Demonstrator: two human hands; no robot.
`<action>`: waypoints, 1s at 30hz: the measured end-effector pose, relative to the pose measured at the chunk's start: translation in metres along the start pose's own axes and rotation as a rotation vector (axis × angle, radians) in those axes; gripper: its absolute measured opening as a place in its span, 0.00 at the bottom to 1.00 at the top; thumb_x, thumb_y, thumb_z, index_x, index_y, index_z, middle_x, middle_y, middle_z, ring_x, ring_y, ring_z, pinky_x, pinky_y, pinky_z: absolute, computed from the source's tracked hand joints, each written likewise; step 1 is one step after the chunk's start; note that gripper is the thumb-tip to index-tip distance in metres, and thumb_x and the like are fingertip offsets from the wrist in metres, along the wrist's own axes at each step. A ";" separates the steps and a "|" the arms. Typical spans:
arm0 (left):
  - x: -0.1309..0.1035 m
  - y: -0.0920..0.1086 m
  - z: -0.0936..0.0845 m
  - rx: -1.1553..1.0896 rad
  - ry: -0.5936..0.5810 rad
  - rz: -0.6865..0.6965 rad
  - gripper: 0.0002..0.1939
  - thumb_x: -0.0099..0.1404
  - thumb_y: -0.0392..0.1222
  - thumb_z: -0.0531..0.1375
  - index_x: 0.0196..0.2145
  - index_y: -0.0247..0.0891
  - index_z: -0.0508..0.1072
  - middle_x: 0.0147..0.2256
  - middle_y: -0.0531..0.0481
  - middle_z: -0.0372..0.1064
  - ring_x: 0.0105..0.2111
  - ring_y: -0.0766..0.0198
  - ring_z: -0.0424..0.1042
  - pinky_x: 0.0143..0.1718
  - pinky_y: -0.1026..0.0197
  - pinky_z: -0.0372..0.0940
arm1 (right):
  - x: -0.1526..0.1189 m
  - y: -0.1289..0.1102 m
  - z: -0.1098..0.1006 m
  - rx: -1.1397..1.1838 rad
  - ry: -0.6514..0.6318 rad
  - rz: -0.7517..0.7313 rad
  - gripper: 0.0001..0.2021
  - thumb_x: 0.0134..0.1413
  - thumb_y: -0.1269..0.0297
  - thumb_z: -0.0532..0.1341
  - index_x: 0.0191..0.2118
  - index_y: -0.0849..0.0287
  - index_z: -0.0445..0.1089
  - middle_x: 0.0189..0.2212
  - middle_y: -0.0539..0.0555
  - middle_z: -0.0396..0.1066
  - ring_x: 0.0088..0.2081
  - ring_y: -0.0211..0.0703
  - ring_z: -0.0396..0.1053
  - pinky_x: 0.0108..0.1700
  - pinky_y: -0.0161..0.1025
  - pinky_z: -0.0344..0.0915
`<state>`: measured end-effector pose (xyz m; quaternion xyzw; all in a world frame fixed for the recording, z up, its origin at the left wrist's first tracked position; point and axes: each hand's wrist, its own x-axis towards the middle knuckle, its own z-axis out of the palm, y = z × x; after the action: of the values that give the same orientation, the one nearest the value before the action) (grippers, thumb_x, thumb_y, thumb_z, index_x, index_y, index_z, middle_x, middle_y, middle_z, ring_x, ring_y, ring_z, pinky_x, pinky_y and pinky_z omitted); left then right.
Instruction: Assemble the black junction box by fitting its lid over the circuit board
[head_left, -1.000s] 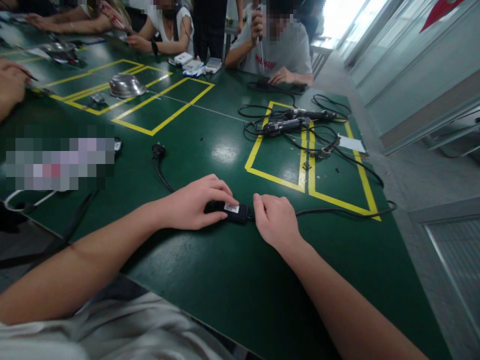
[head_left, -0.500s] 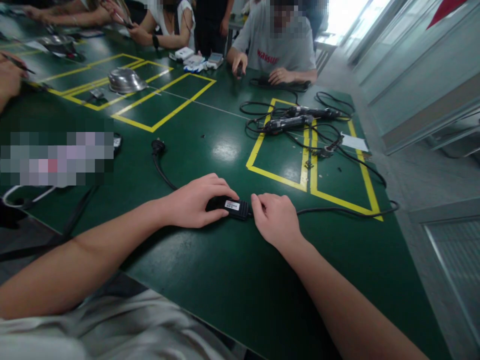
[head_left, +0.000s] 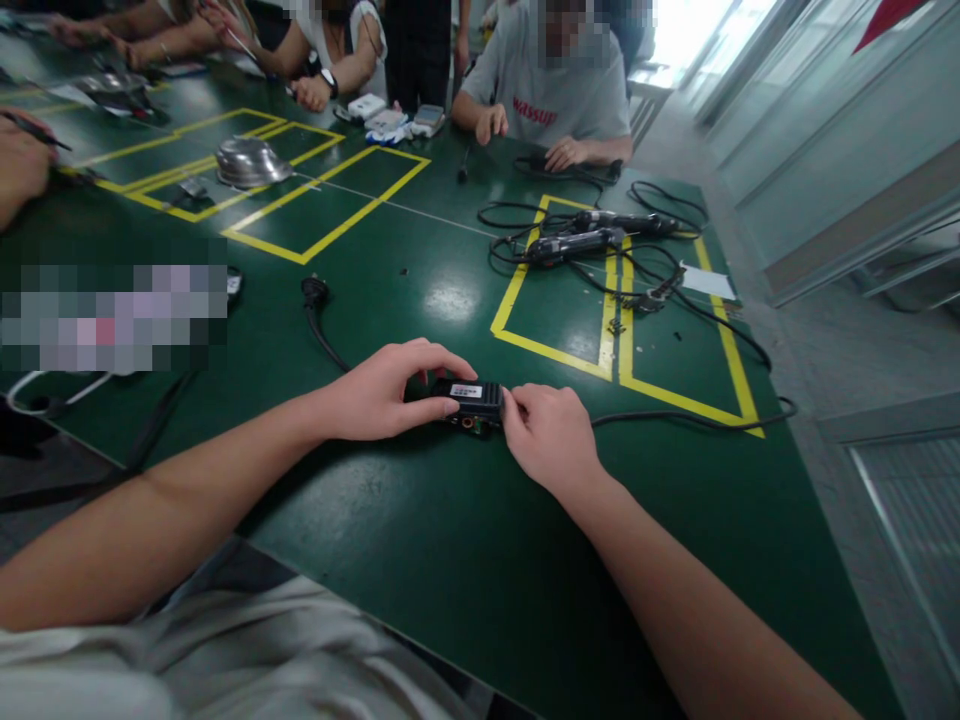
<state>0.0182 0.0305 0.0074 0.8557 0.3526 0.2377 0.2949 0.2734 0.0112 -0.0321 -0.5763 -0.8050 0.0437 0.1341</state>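
Observation:
A small black power adapter [head_left: 480, 396] with a white label lies on the green table in front of me. Its top cover stands raised, and orange and green parts of the circuit inside show along the near edge. My left hand [head_left: 397, 388] grips the cover from the left between thumb and fingers. At the right end, my right hand [head_left: 551, 430] has its thumb and curled fingers closed on the adapter's edge; its fingertips are partly hidden. A black cable with a plug [head_left: 315, 291] runs out on the left, and another cable [head_left: 690, 422] leaves to the right.
Electric screwdrivers [head_left: 574, 245] with tangled cords lie at the right among yellow tape [head_left: 551, 350] outlines and small loose parts. A metal bowl [head_left: 251, 163] stands far left. Several people sit across the table [head_left: 420, 560]; one in a grey shirt [head_left: 540, 110] handles a similar cable.
The adapter's cover has risen in my left hand, baring the circuit inside. My right thumb now meets the adapter's end. Across the table, the person in grey has lowered a cable end.

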 end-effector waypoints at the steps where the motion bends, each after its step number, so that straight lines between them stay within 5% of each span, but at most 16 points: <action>1: 0.000 -0.001 -0.001 0.030 0.011 -0.003 0.18 0.76 0.49 0.63 0.58 0.40 0.78 0.53 0.44 0.81 0.49 0.56 0.78 0.53 0.54 0.72 | 0.000 0.000 0.000 0.004 -0.001 -0.001 0.23 0.76 0.62 0.54 0.25 0.55 0.73 0.27 0.56 0.77 0.30 0.45 0.69 0.38 0.45 0.49; 7: 0.003 -0.010 0.002 0.342 -0.049 -0.077 0.17 0.79 0.44 0.59 0.59 0.38 0.79 0.56 0.38 0.79 0.56 0.46 0.75 0.62 0.42 0.69 | 0.001 -0.001 -0.002 0.036 -0.009 0.014 0.24 0.75 0.61 0.55 0.22 0.55 0.66 0.23 0.53 0.71 0.27 0.44 0.65 0.39 0.45 0.49; 17: 0.001 -0.009 0.004 0.362 0.026 -0.035 0.16 0.78 0.42 0.57 0.57 0.40 0.80 0.56 0.39 0.78 0.56 0.48 0.74 0.62 0.43 0.69 | 0.002 -0.001 -0.002 0.056 -0.008 0.028 0.24 0.73 0.59 0.57 0.20 0.54 0.63 0.21 0.51 0.68 0.27 0.43 0.64 0.38 0.44 0.49; 22: 0.003 -0.005 -0.002 0.455 0.059 -0.088 0.16 0.79 0.48 0.56 0.48 0.39 0.82 0.47 0.40 0.79 0.48 0.50 0.76 0.53 0.48 0.71 | 0.001 -0.001 -0.001 0.037 0.003 0.028 0.25 0.73 0.60 0.57 0.20 0.54 0.63 0.21 0.51 0.69 0.27 0.43 0.65 0.38 0.44 0.49; 26: 0.006 -0.002 -0.005 0.637 -0.100 -0.186 0.25 0.82 0.51 0.51 0.33 0.39 0.80 0.34 0.43 0.78 0.36 0.52 0.74 0.41 0.52 0.67 | 0.001 -0.001 0.001 0.022 0.002 0.000 0.26 0.74 0.61 0.57 0.20 0.55 0.65 0.22 0.52 0.70 0.28 0.43 0.66 0.39 0.45 0.50; 30: 0.008 -0.002 -0.002 0.676 -0.191 -0.207 0.28 0.83 0.52 0.50 0.31 0.39 0.81 0.31 0.43 0.78 0.33 0.52 0.74 0.36 0.53 0.63 | 0.000 0.000 0.001 0.012 0.032 -0.029 0.26 0.74 0.60 0.56 0.20 0.55 0.67 0.21 0.52 0.69 0.27 0.43 0.64 0.39 0.45 0.51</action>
<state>0.0214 0.0377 0.0092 0.8830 0.4667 -0.0044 0.0495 0.2734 0.0113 -0.0334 -0.5643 -0.8108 0.0370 0.1511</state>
